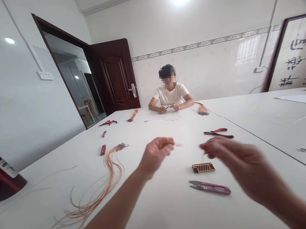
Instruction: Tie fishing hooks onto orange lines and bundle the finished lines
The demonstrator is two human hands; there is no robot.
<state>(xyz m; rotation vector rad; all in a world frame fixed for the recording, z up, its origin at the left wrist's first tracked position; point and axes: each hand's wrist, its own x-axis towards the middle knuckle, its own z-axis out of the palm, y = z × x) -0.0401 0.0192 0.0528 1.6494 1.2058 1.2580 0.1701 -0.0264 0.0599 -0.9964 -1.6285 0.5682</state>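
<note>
Both hands are hanging over the tabletop (170, 214), well in from its far edge, with a gap between them. The left hand (158, 152) is looking narrow, like a pinch, but I cannot tell if the tips are meeting or holding a thin string. The right hand (237, 161) is bending its fingers in too. It is blurry, so I cannot tell what, if anything, it is pinching.

A bunch of strings (110, 162) is lying toward the tabletop's left edge, with its hooks (121, 146) pointing to the far edge. A red lighter (103, 150) is lying just beside it. A small red mark (179, 145) is showing between the hands.

On the right hand's side, the pliers (218, 133) are lying nearest the far edge, then a gold box (207, 167), then the snips (213, 188). A person (171, 95) is sitting at the far edge.

The hands seem to be doing a small finger job, maybe with string. The next move seems to be calling for steady hands and a light pinch.
</note>
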